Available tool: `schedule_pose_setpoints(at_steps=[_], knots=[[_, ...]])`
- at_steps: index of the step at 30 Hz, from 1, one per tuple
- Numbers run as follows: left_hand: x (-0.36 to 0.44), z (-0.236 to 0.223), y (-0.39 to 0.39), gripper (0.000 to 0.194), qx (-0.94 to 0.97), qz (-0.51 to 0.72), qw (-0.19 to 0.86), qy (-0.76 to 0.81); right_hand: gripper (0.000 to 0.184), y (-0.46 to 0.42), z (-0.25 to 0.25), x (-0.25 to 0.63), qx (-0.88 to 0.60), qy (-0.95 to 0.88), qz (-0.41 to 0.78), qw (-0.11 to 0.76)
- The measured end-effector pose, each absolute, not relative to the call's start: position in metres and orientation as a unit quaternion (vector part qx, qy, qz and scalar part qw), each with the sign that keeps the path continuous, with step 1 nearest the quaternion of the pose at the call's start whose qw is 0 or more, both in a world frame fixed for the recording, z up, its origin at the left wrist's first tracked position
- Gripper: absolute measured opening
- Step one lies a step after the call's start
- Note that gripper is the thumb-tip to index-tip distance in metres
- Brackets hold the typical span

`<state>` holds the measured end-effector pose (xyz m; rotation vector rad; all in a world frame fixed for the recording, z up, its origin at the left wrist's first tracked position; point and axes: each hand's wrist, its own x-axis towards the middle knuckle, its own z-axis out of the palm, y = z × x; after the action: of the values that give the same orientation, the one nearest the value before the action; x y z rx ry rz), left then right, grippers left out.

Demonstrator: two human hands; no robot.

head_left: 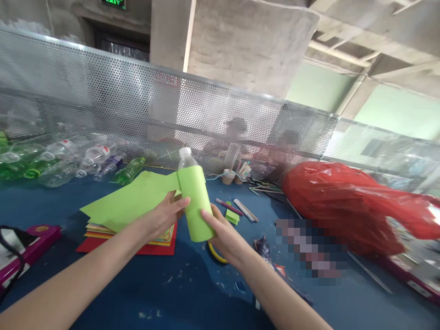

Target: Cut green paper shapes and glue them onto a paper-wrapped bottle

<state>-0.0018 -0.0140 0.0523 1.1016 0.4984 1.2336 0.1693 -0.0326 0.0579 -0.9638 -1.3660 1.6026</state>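
A clear plastic bottle [187, 160] with a white cap is held up over the blue table, slightly tilted. Light green paper [195, 206] is wrapped around its body, leaving the neck bare. My left hand [168, 211] grips the wrapped bottle from the left, thumb on the paper and other fingers partly hidden behind. On the lower right side, my right hand [222, 231] holds the paper against the bottle, with the thumb in front. Behind my left hand lies a stack of coloured paper [130, 197], light green on top and red at the bottom.
Several empty plastic bottles [68, 158] lie at the back left. A large red plastic bag [337, 201] sits at the right. Pens [244, 210], a yellow ring-shaped item [217, 254] and cups of markers [237, 175] are nearby. A perforated metal panel [137, 96] borders the table's back.
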Motion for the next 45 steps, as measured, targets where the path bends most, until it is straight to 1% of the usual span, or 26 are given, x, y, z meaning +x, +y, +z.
schedule_pose_setpoints(at_steps=[2, 4, 7, 9, 10, 12, 14, 17, 20, 23, 27, 35, 40, 43, 45], knots=[[0.003, 0.054, -0.016, 0.057, 0.458, 0.556, 0.643, 0.259, 0.056, -0.033, 0.054, 0.167, -0.387, -0.549, 0.623, 0.401], [0.002, 0.056, -0.017, 0.052, 0.44, 0.552, 0.648, 0.285, 0.051, -0.029, 0.052, 0.168, -0.392, -0.563, 0.607, 0.4], [-0.006, 0.059, -0.019, 0.049, 0.436, 0.499, 0.693, 0.284, 0.045, -0.017, 0.054, 0.176, -0.414, -0.546, 0.576, 0.445], [-0.011, 0.06, -0.021, 0.051, 0.444, 0.441, 0.728, 0.28, 0.042, -0.011, 0.059, 0.182, -0.412, -0.512, 0.574, 0.489], [-0.014, 0.061, -0.022, 0.054, 0.448, 0.417, 0.739, 0.282, 0.043, -0.009, 0.062, 0.184, -0.401, -0.5, 0.587, 0.494], [-0.016, 0.061, -0.025, 0.059, 0.461, 0.388, 0.744, 0.29, 0.045, -0.009, 0.068, 0.187, -0.364, -0.5, 0.626, 0.475], [-0.016, 0.061, -0.027, 0.064, 0.481, 0.37, 0.738, 0.296, 0.043, -0.013, 0.071, 0.189, -0.331, -0.505, 0.65, 0.461], [-0.017, 0.059, -0.028, 0.068, 0.507, 0.354, 0.728, 0.297, 0.035, -0.017, 0.072, 0.19, -0.329, -0.485, 0.641, 0.496], [-0.017, 0.058, -0.027, 0.066, 0.514, 0.354, 0.716, 0.312, 0.037, -0.014, 0.07, 0.193, -0.351, -0.463, 0.624, 0.522], [-0.015, 0.056, -0.025, 0.065, 0.513, 0.354, 0.709, 0.329, 0.041, -0.01, 0.068, 0.196, -0.373, -0.472, 0.609, 0.517], [-0.012, 0.052, -0.024, 0.064, 0.515, 0.361, 0.7, 0.338, 0.04, -0.007, 0.066, 0.198, -0.393, -0.477, 0.587, 0.523], [-0.011, 0.042, -0.02, 0.049, 0.529, 0.401, 0.655, 0.361, 0.039, -0.003, 0.065, 0.2, -0.378, -0.457, 0.618, 0.516], [0.0, 0.039, -0.019, 0.047, 0.442, 0.454, 0.689, 0.352, 0.037, -0.005, 0.066, 0.199, -0.371, -0.443, 0.643, 0.503], [0.005, 0.038, -0.018, 0.047, 0.419, 0.478, 0.682, 0.363, 0.034, -0.008, 0.068, 0.198, -0.359, -0.444, 0.653, 0.497], [0.007, 0.039, -0.017, 0.042, 0.411, 0.503, 0.665, 0.368, 0.034, -0.008, 0.068, 0.198, -0.355, -0.444, 0.654, 0.498]])
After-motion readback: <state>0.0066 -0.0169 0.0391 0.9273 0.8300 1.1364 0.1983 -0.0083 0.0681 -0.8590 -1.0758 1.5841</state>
